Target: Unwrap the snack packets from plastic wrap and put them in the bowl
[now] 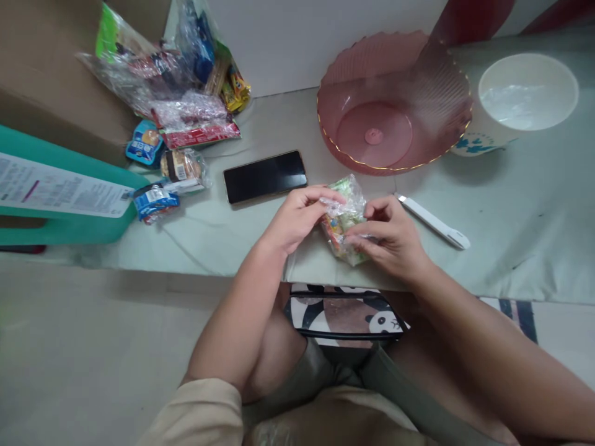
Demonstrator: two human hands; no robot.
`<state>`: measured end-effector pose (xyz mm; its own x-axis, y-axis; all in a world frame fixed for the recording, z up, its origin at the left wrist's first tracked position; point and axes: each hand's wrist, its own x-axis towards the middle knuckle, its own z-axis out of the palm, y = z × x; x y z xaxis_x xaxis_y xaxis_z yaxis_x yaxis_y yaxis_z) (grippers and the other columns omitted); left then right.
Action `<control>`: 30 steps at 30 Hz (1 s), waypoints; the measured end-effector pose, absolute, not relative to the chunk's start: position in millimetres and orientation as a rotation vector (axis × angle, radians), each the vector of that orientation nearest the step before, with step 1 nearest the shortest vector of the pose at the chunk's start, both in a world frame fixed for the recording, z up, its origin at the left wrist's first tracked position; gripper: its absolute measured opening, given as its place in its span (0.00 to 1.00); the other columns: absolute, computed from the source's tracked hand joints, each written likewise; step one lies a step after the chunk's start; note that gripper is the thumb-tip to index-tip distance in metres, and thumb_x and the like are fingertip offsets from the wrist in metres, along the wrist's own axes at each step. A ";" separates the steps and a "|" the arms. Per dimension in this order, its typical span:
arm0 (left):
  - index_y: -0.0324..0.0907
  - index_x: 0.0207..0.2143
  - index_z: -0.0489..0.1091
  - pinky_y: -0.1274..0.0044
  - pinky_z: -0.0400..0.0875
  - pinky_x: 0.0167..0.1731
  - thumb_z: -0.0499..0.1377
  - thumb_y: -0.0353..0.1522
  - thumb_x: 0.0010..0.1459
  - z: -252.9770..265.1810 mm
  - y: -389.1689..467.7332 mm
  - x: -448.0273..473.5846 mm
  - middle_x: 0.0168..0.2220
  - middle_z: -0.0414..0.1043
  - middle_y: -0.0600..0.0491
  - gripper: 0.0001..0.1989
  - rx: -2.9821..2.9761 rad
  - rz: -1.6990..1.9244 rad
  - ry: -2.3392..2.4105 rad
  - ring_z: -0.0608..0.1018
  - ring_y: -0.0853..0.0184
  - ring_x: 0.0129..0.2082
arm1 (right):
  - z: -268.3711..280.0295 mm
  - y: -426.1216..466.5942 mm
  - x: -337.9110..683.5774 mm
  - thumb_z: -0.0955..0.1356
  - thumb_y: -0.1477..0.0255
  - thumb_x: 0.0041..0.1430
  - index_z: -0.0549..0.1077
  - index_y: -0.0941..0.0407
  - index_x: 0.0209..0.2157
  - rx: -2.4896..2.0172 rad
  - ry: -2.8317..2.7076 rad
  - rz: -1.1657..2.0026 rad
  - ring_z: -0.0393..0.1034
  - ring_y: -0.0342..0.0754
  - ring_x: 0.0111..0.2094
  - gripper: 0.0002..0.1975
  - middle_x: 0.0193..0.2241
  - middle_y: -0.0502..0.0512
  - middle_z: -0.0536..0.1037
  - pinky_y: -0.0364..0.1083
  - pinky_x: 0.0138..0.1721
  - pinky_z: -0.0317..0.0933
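Note:
Between my hands is a clear plastic bag of small packets [341, 232], its contents showing green, orange and red, just over the table's front edge side. My left hand [302, 214] grips its left upper edge between thumb and fingers. My right hand [393, 238] pinches the right side, fingertips on the crinkled film. Whether the bag is sealed or torn I cannot tell. A white slim cutter knife [434, 222] lies right of my right hand, its metal tip toward the bag. Beyond my left hand rests a dark-screened phone [266, 177].
At the back stand a pink ribbed bowl [372, 133] with a gold rim and a white bin [493, 127] lined with film. Several wrapped snacks [195, 133] are piled at the back left, beside a teal container [106, 229]. A panda-print stool or box [344, 316] sits below the table edge.

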<state>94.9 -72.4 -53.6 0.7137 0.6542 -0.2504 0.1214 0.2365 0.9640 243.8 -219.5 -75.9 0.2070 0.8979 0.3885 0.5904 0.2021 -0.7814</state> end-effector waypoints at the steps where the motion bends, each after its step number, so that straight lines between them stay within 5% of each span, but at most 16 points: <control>1: 0.42 0.31 0.82 0.78 0.71 0.40 0.59 0.25 0.56 -53.9 -73.1 95.2 0.41 0.80 0.52 0.11 1.327 0.392 0.728 0.76 0.71 0.36 | -76.2 -219.4 244.5 0.73 0.65 0.64 0.85 0.46 0.36 -1.512 -1.461 0.366 0.66 0.47 0.36 0.06 0.36 0.54 0.68 0.48 0.37 0.66; 7: 0.41 0.31 0.81 0.79 0.69 0.38 0.58 0.25 0.57 -52.5 -74.8 98.7 0.45 0.80 0.51 0.10 1.402 0.378 0.788 0.76 0.71 0.38 | -66.2 -219.3 248.7 0.70 0.64 0.67 0.83 0.52 0.39 -1.581 -1.493 0.541 0.63 0.43 0.26 0.09 0.27 0.51 0.71 0.45 0.30 0.61; 13: 0.40 0.29 0.77 0.82 0.67 0.26 0.56 0.24 0.57 -47.2 -69.0 102.7 0.26 0.73 0.57 0.10 1.115 0.471 0.967 0.71 0.74 0.24 | -58.1 -225.7 271.9 0.70 0.44 0.60 0.71 0.51 0.61 -1.348 -1.657 0.685 0.71 0.55 0.48 0.36 0.49 0.61 0.74 0.53 0.50 0.69; 20: 0.40 0.26 0.75 0.83 0.69 0.24 0.57 0.23 0.58 -35.1 -68.4 103.9 0.22 0.71 0.57 0.11 0.970 0.432 0.961 0.72 0.75 0.21 | -58.9 -233.5 273.4 0.75 0.37 0.45 0.62 0.44 0.69 -1.326 -1.777 0.763 0.56 0.67 0.69 0.54 0.67 0.63 0.58 0.64 0.67 0.60; 23: 0.40 0.26 0.75 0.82 0.69 0.25 0.57 0.23 0.57 -35.0 -68.7 103.2 0.22 0.70 0.57 0.10 0.991 0.395 0.952 0.72 0.74 0.21 | -61.7 -232.1 265.0 0.78 0.44 0.46 0.62 0.42 0.70 -1.338 -1.728 0.707 0.56 0.66 0.69 0.52 0.67 0.63 0.57 0.63 0.66 0.62; 30: 0.41 0.28 0.76 0.80 0.71 0.29 0.58 0.26 0.58 -40.5 -74.8 102.4 0.26 0.73 0.56 0.08 1.088 0.428 0.882 0.73 0.73 0.25 | -62.7 -225.8 254.5 0.75 0.55 0.59 0.84 0.43 0.46 -1.352 -1.553 0.797 0.66 0.58 0.61 0.15 0.58 0.58 0.68 0.58 0.61 0.69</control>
